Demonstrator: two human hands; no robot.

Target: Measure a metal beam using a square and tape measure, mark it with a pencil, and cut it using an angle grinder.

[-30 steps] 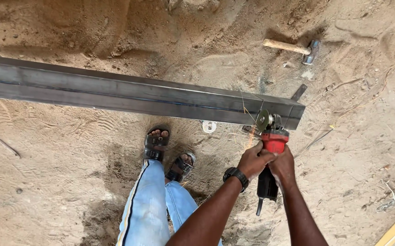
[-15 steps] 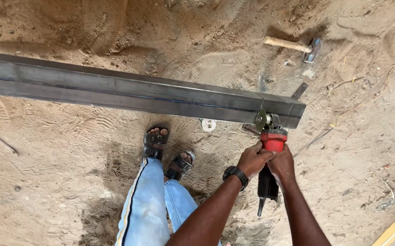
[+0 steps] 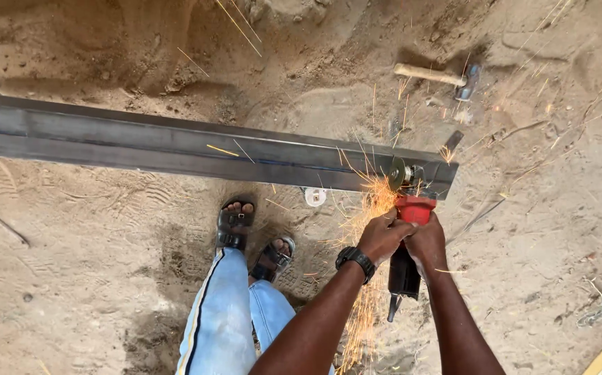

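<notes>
Left hand and right hand both wrapping tight around red-and-black handheld angle grinder, fingers fully closed on its body. Grinder disc biting into long dark steel beam near beam's right end, orange sparks spraying toward person. Wooden-handled hammer lying on sand beyond beam. Sandalled feet standing just beside beam's near edge. Black wristwatch sitting on left wrist.
</notes>
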